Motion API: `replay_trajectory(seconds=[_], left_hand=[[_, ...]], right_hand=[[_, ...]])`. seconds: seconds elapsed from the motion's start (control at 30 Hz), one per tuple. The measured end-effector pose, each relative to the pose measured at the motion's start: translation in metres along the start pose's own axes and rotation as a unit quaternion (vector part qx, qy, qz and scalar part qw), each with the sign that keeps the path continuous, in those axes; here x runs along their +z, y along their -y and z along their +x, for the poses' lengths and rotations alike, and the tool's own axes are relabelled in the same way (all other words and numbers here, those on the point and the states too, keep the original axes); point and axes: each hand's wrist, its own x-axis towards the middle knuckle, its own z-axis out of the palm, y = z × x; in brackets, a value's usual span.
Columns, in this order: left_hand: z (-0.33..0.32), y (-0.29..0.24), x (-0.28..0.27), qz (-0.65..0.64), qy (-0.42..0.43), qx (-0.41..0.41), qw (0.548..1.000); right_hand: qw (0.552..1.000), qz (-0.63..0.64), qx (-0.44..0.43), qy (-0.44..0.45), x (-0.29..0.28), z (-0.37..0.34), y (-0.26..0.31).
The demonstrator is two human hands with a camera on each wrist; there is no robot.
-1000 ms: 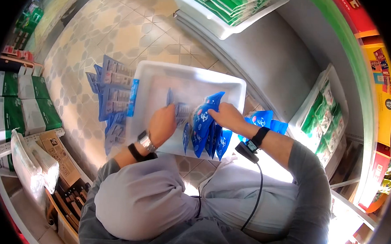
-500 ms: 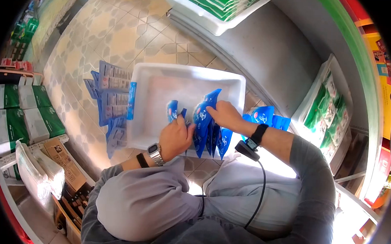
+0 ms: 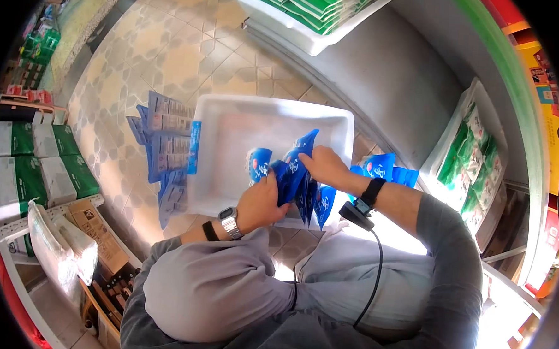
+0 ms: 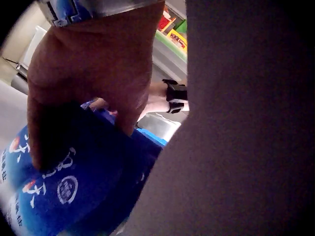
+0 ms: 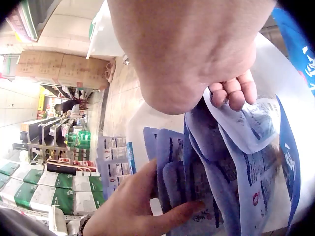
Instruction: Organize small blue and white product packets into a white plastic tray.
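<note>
Over a white plastic tub (image 3: 273,105), my right hand (image 3: 328,168) grips a bunch of blue printed pouches (image 3: 297,169) near their top, its fingers curled over them. My left hand (image 3: 262,202) holds more blue pouches (image 3: 259,161) close against that bunch, on its left. Seen from the right wrist, the left hand (image 5: 133,204) has its thumb in front of the pouches (image 5: 194,182) and its fingers behind. In the left wrist view, the thumb and fingers straddle the blue pouches (image 4: 93,177), and clothing covers the right side.
Blue pouches (image 3: 170,150) hang outside the tub's left wall, and others (image 3: 381,167) lie on its right. White trays with green packs (image 3: 312,40) stand at the back and right (image 3: 473,153). Green-and-white boxes (image 3: 52,169) and a bagged bundle (image 3: 54,245) sit on the left shelf.
My left hand has moved right from the tub's middle, bringing blue pouches up against the bunch. The right hand keeps its grip in nearly the same place.
</note>
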Motion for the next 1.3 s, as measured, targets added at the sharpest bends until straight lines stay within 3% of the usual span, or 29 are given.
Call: replay_trajectory(seconds=[0.17, 0.27, 0.37, 0.47, 0.67, 0.77, 0.97, 1.07, 1.13, 1.3], left_hand=[[0.003, -0.006, 0.005, 0.049, 0.008, -0.049, 0.998], [0.007, -0.009, 0.007, 0.067, -0.002, -0.048, 0.997], [0.007, -0.017, 0.008, 0.067, 0.003, -0.047, 0.997], [0.006, -0.015, 0.015, 0.073, 0.032, -0.034, 0.996], [0.000, -0.006, 0.007, 0.076, 0.055, -0.030, 0.995], [-0.006, 0.010, 0.008, 0.081, 0.035, -0.044, 0.995], [-0.012, 0.037, -0.012, 0.064, 0.023, -0.095, 0.993], [-0.012, 0.048, -0.017, 0.029, -0.008, -0.134, 0.991], [-0.014, 0.054, -0.030, 0.011, -0.042, -0.117, 0.992], [-0.035, 0.043, -0.080, 0.028, -0.121, -0.083, 0.989]], right_hand=[[1.000, -0.002, -0.019, -0.013, 0.002, 0.000, -0.002], [0.997, 0.038, 0.037, 0.055, -0.007, 0.001, 0.005], [0.999, 0.003, 0.044, 0.016, -0.011, -0.004, 0.019], [0.999, -0.007, 0.025, 0.037, -0.003, 0.005, 0.019], [0.999, 0.002, -0.033, -0.005, 0.003, 0.019, -0.011], [0.986, 0.117, 0.123, 0.005, -0.043, 0.007, -0.005], [0.968, 0.212, 0.093, -0.099, -0.121, -0.030, 0.017], [0.980, 0.152, 0.060, -0.110, -0.152, -0.073, 0.049], [0.986, 0.119, 0.021, -0.119, -0.165, -0.100, 0.059], [0.980, 0.179, -0.002, -0.085, -0.198, -0.161, 0.075]])
